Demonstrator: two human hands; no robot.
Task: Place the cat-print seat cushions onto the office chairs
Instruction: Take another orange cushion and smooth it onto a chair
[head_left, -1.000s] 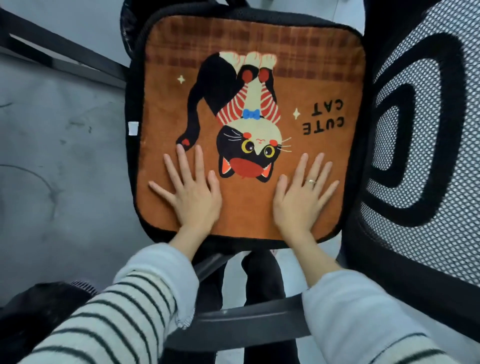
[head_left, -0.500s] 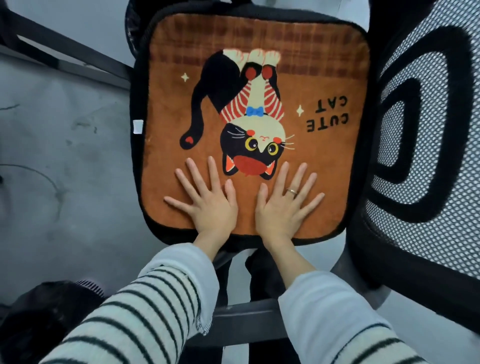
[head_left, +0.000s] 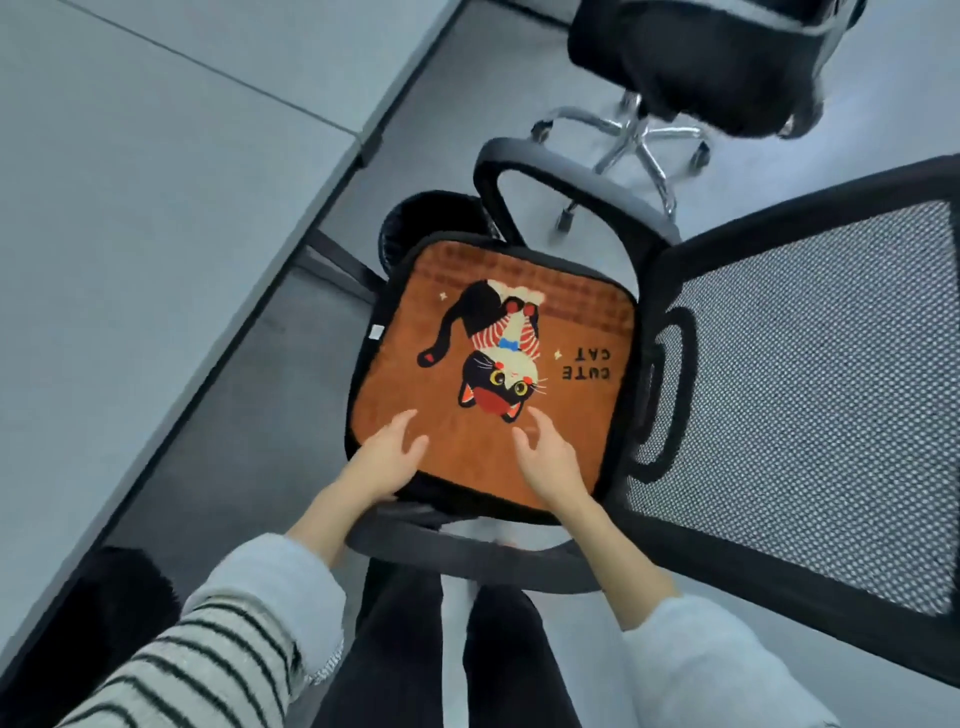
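Observation:
An orange cat-print seat cushion (head_left: 566, 322) with the words "CUTE CAT" lies flat on the seat of a black office chair (head_left: 810, 395), whose mesh backrest stands to the right. My left hand (head_left: 387, 460) hovers over the cushion's near left corner, fingers apart and holding nothing. Over the near edge, a little to the right, my right hand (head_left: 550, 460) is also open and lifted off the fabric. The chair's near armrest (head_left: 467, 556) crosses under my wrists.
A grey desk (head_left: 156, 208) runs along the left. A black mesh waste bin (head_left: 431, 218) sits beyond the cushion, beside the far armrest (head_left: 566, 182). A second black office chair (head_left: 701, 67) with a chrome base stands at the top right. My dark-trousered legs are below.
Both hands have lifted off the cushion and drawn back toward me. My head has risen and pulled back, so the whole chair, the desk and a second chair are now in view.

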